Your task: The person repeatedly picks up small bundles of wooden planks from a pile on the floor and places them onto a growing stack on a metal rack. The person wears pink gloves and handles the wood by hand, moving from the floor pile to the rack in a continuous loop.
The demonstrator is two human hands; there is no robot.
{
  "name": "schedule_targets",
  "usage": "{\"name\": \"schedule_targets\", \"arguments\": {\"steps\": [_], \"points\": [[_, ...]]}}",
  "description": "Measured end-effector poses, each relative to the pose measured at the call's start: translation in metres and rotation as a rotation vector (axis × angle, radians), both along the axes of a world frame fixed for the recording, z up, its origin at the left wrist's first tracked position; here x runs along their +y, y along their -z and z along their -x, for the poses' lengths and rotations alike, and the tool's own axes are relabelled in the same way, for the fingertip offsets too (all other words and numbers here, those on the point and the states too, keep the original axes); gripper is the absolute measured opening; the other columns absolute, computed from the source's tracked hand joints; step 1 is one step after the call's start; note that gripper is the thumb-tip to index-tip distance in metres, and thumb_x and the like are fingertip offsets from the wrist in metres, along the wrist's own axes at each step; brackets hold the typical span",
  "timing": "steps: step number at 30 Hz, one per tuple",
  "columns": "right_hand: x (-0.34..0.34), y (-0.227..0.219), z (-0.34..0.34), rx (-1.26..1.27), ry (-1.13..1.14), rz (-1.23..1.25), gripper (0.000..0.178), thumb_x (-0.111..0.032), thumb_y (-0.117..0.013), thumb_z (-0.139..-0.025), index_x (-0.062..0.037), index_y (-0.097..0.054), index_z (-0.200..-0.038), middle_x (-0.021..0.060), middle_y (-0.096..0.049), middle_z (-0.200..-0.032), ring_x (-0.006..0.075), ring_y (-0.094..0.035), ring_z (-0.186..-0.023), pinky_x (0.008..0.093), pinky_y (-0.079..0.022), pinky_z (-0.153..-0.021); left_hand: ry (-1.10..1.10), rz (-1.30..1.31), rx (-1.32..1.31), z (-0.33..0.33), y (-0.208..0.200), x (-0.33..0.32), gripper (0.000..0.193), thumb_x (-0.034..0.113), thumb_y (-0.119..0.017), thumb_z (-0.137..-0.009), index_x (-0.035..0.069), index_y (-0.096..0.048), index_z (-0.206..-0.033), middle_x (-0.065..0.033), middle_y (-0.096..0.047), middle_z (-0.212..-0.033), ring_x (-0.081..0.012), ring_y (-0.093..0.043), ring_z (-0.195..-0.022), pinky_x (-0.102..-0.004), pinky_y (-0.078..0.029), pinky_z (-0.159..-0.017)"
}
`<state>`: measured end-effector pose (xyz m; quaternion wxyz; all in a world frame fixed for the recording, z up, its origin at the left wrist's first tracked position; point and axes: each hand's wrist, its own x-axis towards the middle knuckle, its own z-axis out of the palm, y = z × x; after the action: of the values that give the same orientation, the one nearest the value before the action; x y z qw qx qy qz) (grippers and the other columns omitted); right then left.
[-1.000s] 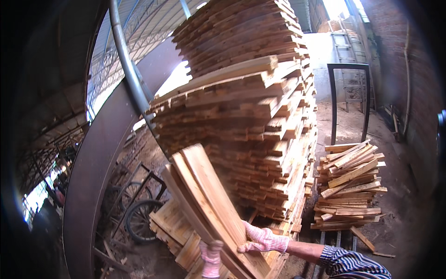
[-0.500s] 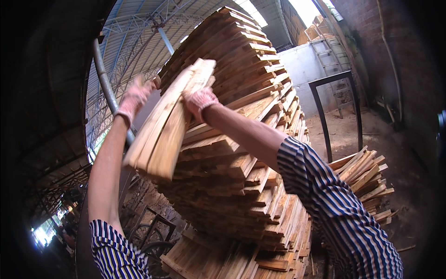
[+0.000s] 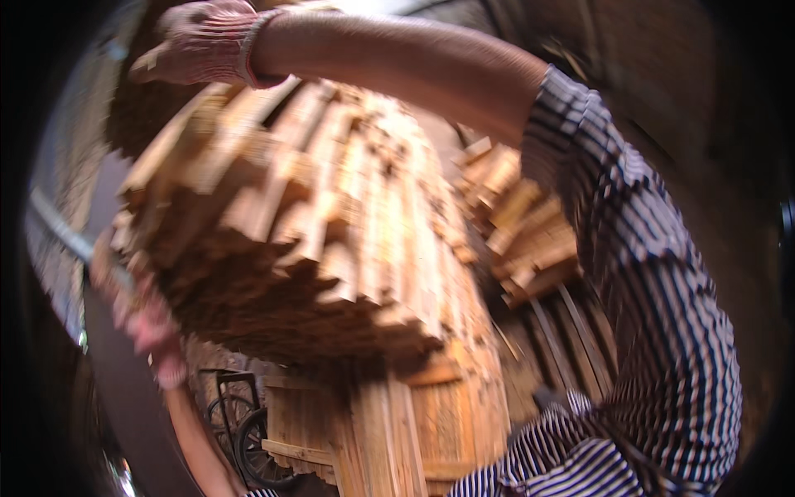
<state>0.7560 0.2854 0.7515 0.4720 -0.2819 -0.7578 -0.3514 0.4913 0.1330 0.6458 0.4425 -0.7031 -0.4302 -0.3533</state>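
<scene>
Reaching across the timber, my right hand (image 3: 203,43) stretches above the near top of the stack of boards (image 3: 364,215), its gloved fingers pointing left; whether they close on anything I cannot tell. My left hand (image 3: 149,319), in a matching pink-and-white glove, is at the stack's left edge, too smeared by motion to show whether its fingers are wide, narrow or touching wood.

Half a second earlier a bundle of boards sits between my hands; now I can no longer pick it out, and my view tips down over the pile. In my judgement the load is either out of my grip or lost against the timber, so that lift looks over or nearly so, though the blur leaves it unproven.

The stack fills the middle of the scene, its board ends jutting unevenly. Paler planks (image 3: 377,439) show below it, nearest me. My striped sleeve (image 3: 654,290) curves down the right side, partly covering a smaller pile of boards (image 3: 530,232), with metal rails (image 3: 580,331) running below. Beyond my left arm are a dark panel (image 3: 124,398), a metal pole (image 3: 62,225) and a spoked wheel (image 3: 255,451).
</scene>
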Motion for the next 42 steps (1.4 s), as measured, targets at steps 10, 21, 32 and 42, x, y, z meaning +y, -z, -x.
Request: {"name": "schedule_targets", "arguments": {"steps": [10,21,32,42], "points": [[-0.106,0.446,-0.250,0.465,0.223,1.303,0.077,-0.053,-0.052,-0.092,0.0042,-0.043,-0.142,0.0319,-0.052,-0.135,0.0291,-0.065,-0.100,0.0324,-0.057,-0.064,0.886,0.738,-0.086,-0.128,0.304,-0.089,0.059,0.044,-0.063,-0.095,0.009,-0.054,-0.141,-0.0185,-0.047,-0.150,-0.0392,-0.034,-0.145,-0.0546,-0.017,-0.122],[-0.214,0.661,-0.289,1.388,0.224,2.064,0.062,-0.037,-0.072,-0.088,0.0019,-0.054,-0.134,0.0139,-0.068,-0.103,0.0170,-0.062,-0.071,0.0325,-0.051,-0.060,0.540,1.510,-1.268,-0.276,0.478,0.095,0.063,0.039,-0.055,-0.102,0.001,-0.037,-0.150,-0.0166,-0.046,-0.149,-0.0170,-0.054,-0.127,-0.0256,-0.047,-0.103],[-0.044,0.694,-0.334,1.691,0.018,1.942,0.072,-0.034,-0.071,-0.090,0.0056,-0.043,-0.143,0.0192,-0.064,-0.120,0.0198,-0.063,-0.086,0.0314,-0.051,-0.068,0.256,1.600,-1.048,-0.328,0.567,0.432,0.084,0.062,-0.052,-0.096,0.000,-0.037,-0.150,-0.0219,-0.045,-0.149,-0.0334,-0.047,-0.135,-0.0410,-0.039,-0.110],[0.248,0.719,-0.309,1.512,0.016,1.869,0.100,-0.048,-0.073,-0.087,0.0081,-0.023,-0.152,0.0299,-0.047,-0.143,0.0322,-0.051,-0.131,0.0402,-0.049,-0.104,-0.023,1.725,-1.258,-0.323,0.660,0.638,0.088,0.070,-0.057,-0.088,0.010,-0.042,-0.151,-0.0174,-0.060,-0.130,-0.0296,-0.063,-0.102,-0.0456,-0.053,-0.086]]}}
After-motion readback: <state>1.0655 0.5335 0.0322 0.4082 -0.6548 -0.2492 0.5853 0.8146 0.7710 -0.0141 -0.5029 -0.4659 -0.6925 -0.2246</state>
